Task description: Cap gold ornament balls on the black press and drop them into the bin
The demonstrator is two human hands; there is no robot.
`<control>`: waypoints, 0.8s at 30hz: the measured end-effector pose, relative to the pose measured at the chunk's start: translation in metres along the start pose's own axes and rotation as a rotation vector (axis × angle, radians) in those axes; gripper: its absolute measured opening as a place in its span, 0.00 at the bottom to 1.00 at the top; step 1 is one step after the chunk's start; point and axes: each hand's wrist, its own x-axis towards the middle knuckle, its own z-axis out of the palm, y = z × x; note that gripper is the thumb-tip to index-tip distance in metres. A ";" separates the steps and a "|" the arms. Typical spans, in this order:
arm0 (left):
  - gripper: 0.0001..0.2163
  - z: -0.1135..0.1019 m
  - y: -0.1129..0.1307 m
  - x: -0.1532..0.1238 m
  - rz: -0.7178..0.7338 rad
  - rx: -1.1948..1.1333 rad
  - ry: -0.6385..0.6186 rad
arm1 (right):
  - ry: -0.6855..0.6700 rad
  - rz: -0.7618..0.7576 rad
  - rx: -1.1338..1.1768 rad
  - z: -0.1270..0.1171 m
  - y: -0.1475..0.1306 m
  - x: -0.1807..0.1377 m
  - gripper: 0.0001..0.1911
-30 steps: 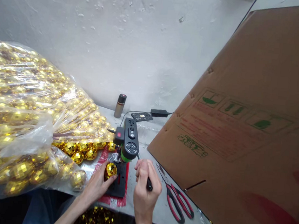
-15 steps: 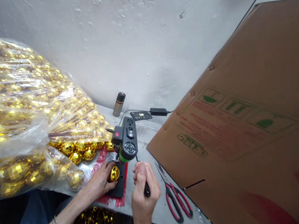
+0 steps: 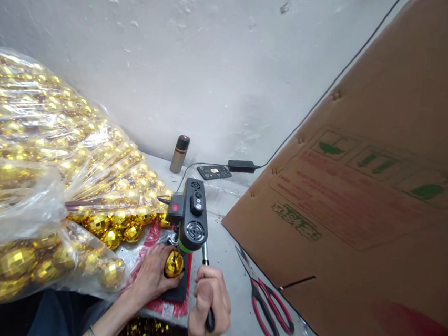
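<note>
My left hand (image 3: 155, 271) is curled around a gold mirrored ball (image 3: 174, 264), holding it under the front end of a small black bench press (image 3: 194, 215). The ball sits over the black base plate (image 3: 176, 292) of the press. My right hand (image 3: 211, 305) is wrapped round the black-ended lever (image 3: 205, 255) on the right side of the press; the lever's black grip end pokes out below my fist. A red plastic sheet (image 3: 155, 305) lies beneath the base.
Clear plastic bags of gold balls (image 3: 33, 134) fill the left side. Red-handled scissors (image 3: 265, 298) lie to the right, beside a large cardboard box (image 3: 348, 190). Behind the press stand a bottle (image 3: 180, 154), a phone-like black slab (image 3: 214, 172) and a power adapter (image 3: 242, 166).
My right hand has come down and toward me with the lever, showing more of its metal shaft. My left hand still holds the ball under the press. The view has shifted slightly.
</note>
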 end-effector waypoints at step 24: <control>0.21 -0.001 0.005 0.001 -0.028 0.008 -0.043 | 0.178 0.106 0.039 0.021 0.020 -0.034 0.17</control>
